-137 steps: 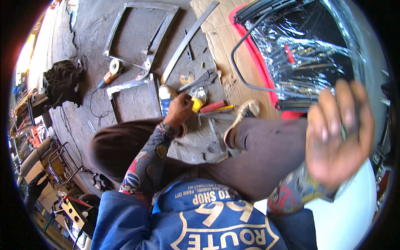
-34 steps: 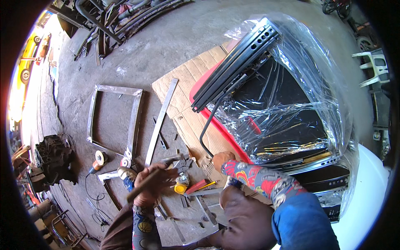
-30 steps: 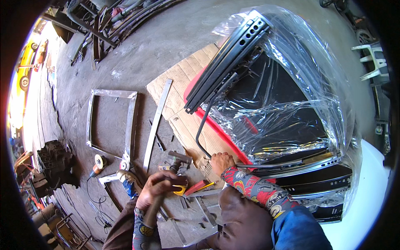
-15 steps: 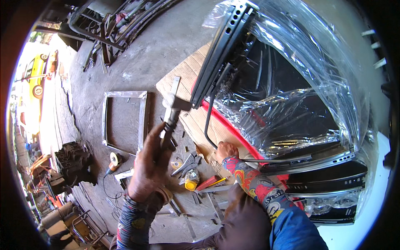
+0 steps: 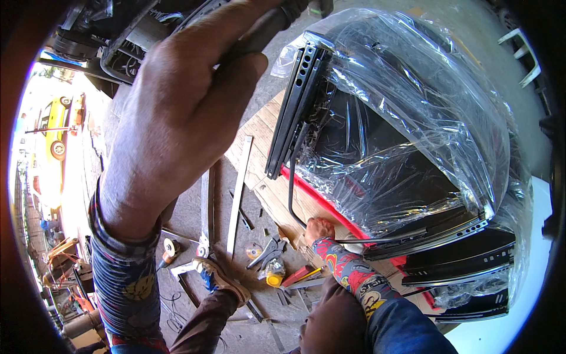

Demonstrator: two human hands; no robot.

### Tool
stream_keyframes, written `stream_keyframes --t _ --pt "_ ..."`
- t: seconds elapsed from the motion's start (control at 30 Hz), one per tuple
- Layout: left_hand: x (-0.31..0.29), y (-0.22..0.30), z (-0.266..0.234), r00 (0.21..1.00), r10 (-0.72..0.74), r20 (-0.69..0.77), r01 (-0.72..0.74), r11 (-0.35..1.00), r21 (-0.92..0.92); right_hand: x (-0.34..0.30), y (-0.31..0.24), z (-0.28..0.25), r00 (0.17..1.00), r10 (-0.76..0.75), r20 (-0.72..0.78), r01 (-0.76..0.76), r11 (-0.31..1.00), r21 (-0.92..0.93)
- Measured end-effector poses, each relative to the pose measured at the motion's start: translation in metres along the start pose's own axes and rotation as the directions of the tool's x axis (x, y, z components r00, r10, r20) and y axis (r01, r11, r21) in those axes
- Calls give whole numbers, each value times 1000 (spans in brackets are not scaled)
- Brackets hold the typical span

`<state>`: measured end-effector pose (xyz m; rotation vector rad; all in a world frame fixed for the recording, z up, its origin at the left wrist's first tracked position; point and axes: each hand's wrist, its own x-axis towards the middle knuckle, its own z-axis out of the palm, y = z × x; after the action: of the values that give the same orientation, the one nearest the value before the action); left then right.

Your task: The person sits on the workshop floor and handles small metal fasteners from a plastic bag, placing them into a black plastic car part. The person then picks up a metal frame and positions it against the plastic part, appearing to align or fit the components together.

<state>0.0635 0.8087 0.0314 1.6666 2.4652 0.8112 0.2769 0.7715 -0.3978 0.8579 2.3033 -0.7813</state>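
My left hand [image 5: 177, 100] is raised high, its fingers wrapped round the handle of a hammer [image 5: 262, 32]. The hammer's head is mostly cut off by the upper edge. Lower down, my right hand [image 5: 319, 230] is closed round a bent black bar [image 5: 290, 189] along the front of a seat. That seat [image 5: 383, 147] is black with a red edge, lies on its side and is wrapped in clear plastic. One black slide rail [image 5: 296, 106] with round holes runs along its upper left side; another rail [image 5: 430, 239] crosses near my right forearm.
Cardboard [image 5: 268, 127] lies under the seat. On the concrete are a flat metal strip [image 5: 239, 197], locking pliers [image 5: 269, 252], a yellow-ended roll [image 5: 274, 279] and an angle grinder [image 5: 170, 248]. My shoe [image 5: 219, 281] stands among them. A yellow vehicle [image 5: 56, 127] is far left.
My left hand has swung the hammer up and away from the rail's lower end, coming closer to view. My right hand keeps its hold on the bar.
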Motion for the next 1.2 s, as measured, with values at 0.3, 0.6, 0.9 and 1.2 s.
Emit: stream_keyframes --t 0.3,0.6,0.9,1.2 --pt "7 0 -3 997 -65 49 64 997 36 -4 -4 -7 1000 1 -4 -1 1000 -21" --pt "14 -6 -1 998 -57 1 57 998 -23 -12 -7 -14 1000 -6 -21 7 999 40" --pt "4 -7 2 994 -84 69 83 996 15 -8 -5 -15 1000 -3 15 2 999 34" --pt "-78 -29 47 857 -507 93 433 610 -664 4 2 10 999 -30 -28 28 998 -64"
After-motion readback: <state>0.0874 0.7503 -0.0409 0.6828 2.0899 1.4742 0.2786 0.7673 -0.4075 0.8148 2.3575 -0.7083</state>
